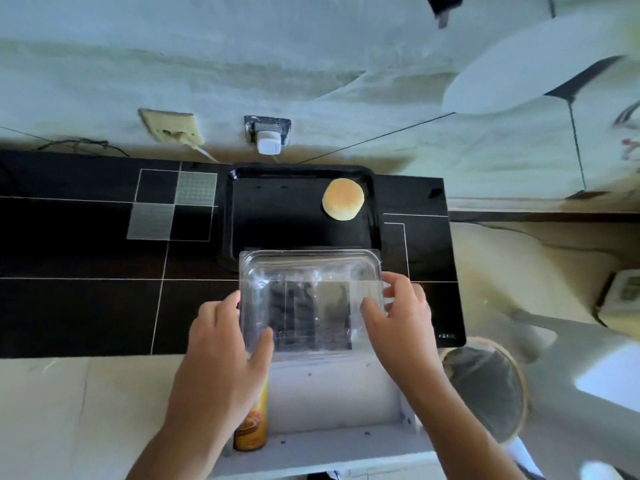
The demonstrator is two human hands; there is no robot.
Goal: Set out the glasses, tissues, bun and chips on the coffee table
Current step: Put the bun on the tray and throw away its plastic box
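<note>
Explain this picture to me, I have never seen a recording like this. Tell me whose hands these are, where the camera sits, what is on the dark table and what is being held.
No machine here: a person wears a wide-angle camera on the head, looking down at their own hands. The left hand and right hand grip the two sides of an empty clear plastic box, held just above the dark coffee table. Further back on the table lies a black tray with a bun in its far right corner. Below the left hand, a yellow chips can stands in a white box in front of the table. No glasses or tissues show.
</note>
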